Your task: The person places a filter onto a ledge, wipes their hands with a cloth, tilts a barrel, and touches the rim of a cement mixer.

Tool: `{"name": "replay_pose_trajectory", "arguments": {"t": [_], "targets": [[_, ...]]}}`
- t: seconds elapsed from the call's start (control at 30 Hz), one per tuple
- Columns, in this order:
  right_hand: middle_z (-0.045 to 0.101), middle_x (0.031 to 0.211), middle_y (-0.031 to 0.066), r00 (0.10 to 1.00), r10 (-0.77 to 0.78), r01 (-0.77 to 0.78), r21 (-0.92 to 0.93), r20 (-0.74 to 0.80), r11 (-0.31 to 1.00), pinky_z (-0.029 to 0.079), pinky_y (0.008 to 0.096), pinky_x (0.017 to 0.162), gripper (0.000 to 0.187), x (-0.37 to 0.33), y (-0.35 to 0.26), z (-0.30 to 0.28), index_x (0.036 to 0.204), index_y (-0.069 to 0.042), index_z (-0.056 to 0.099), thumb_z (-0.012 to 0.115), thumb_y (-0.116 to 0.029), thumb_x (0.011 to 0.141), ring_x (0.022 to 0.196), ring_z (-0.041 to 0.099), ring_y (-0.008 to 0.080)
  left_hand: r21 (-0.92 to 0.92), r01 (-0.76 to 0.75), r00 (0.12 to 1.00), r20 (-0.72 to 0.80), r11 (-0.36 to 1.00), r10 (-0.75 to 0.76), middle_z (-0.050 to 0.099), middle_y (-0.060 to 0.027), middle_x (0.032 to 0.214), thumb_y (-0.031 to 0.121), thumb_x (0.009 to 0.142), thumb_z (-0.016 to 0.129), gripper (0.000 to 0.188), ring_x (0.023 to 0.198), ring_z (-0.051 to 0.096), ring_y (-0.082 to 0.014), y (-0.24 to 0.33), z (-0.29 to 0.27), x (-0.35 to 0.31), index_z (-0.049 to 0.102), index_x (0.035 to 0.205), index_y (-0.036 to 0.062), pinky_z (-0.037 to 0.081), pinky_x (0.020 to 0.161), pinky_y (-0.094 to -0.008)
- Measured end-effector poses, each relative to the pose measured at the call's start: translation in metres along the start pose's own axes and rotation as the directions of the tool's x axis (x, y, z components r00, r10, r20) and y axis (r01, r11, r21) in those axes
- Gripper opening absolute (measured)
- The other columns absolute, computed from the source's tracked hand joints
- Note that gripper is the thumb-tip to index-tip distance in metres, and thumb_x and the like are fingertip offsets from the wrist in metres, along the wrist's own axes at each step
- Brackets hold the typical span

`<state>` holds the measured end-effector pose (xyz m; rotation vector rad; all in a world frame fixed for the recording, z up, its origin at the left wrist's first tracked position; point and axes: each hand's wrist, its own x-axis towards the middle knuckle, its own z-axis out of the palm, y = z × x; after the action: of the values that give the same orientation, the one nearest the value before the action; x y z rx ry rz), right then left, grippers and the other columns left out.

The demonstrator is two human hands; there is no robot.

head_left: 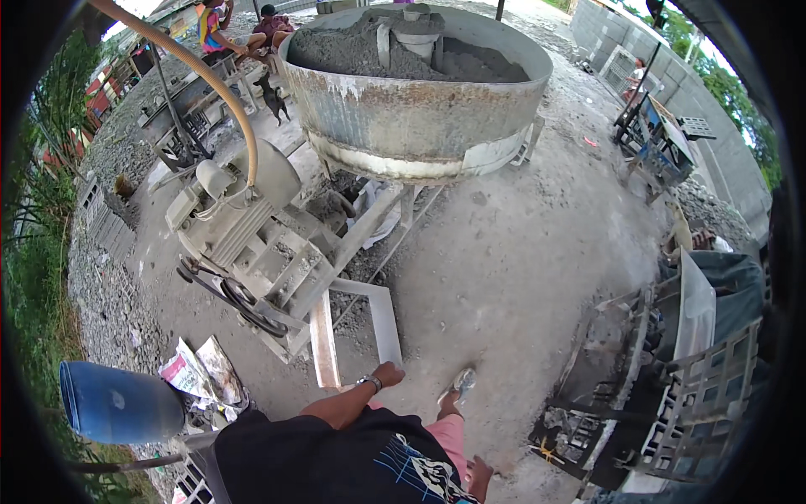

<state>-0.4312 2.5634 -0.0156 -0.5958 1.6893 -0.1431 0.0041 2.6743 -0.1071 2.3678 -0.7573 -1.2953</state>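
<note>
My left hand [388, 375], with a watch [368, 383] on its wrist, is held out in front of me with the fingers curled. Nothing shows in it. It looks close to the lower end of a pale metal leg frame [384, 323], but I cannot tell whether they touch. My right hand [480, 475] hangs low beside my pink shorts [449, 441], fingers somewhat apart and holding nothing visible. Ahead stands a large round mixing pan [403, 126] heaped with grey mortar [344, 50]. A dusty engine [243, 227] with belt pulleys sits on its frame, at the left.
A tan corrugated hose [197, 63] arches above the engine. At the left are a blue barrel [126, 403] and torn sacks [201, 370]. Metal racks [705, 403] and a block mould machine [663, 155] stand at the right. People [273, 25] sit far left near a black dog [270, 97].
</note>
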Motion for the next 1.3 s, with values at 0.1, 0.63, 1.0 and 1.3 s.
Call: {"name": "replay_pose_trajectory", "arguments": {"t": [0.1, 0.63, 1.0, 1.3], "targets": [[0.062, 0.075, 0.0185, 0.979, 0.086, -0.090, -0.014, -0.183, 0.996, 0.035, 0.0302, 0.035, 0.029, 0.033, -0.045, -0.042, 0.102, 0.002, 0.050, 0.060, -0.019, 0.085, 0.047, 0.056, 0.0236, 0.043, 0.094, 0.991, 0.088, 0.995, -0.098, 0.061, -0.0325, 0.107, 0.045, 0.080, 0.055, 0.061, 0.104, 0.060, -0.0426, 0.080, 0.019, 0.004, 0.063, 0.100, -0.0116, 0.047, 0.091, -0.0443], [0.069, 0.083, 0.0135, 0.984, -0.146, 0.161, -0.172, 0.097, 0.972, 0.047, 0.0333, 0.049, 0.032, 0.177, -0.356, -0.058, 0.100, -0.001, 0.063, 0.061, -0.029, 0.085, 0.061, 0.067, 0.0217, -0.472, -0.257, 0.862, -0.506, 0.843, -0.020, 0.066, -0.0102, 0.071, 0.031, 0.091, 0.055, 0.039, 0.064, 0.063, -0.0152, 0.356, -0.177, 0.141, 0.064, 0.078, -0.0044, 0.048, 0.060, -0.0307], [0.068, 0.080, 0.0128, 0.990, -0.137, 0.136, -0.086, -0.009, 0.987, 0.045, 0.0368, 0.050, 0.030, 0.218, -0.530, -0.063, 0.101, 0.000, 0.060, 0.058, -0.025, 0.085, 0.058, 0.065, 0.0210, 0.075, -0.718, 0.260, -0.893, 0.692, 0.367, 0.069, -0.0082, 0.092, 0.021, 0.096, 0.054, 0.030, 0.084, 0.062, -0.0106, 0.656, -0.484, 0.229, 0.063, 0.111, -0.0040, 0.049, 0.075, -0.0244], [0.063, 0.080, 0.0138, 0.998, -0.048, 0.046, -0.059, -0.047, 0.997, 0.044, 0.0354, 0.048, 0.030, 0.242, -0.623, -0.054, 0.099, 0.000, 0.057, 0.056, -0.029, 0.090, 0.063, 0.064, 0.0267, 0.165, -0.636, 0.145, -0.934, 0.754, 0.327, 0.071, -0.0125, 0.097, 0.023, 0.092, 0.058, 0.032, 0.088, 0.066, -0.0151, 0.796, -0.597, 0.378, 0.064, 0.110, -0.0023, 0.050, 0.078, -0.0281]]}}
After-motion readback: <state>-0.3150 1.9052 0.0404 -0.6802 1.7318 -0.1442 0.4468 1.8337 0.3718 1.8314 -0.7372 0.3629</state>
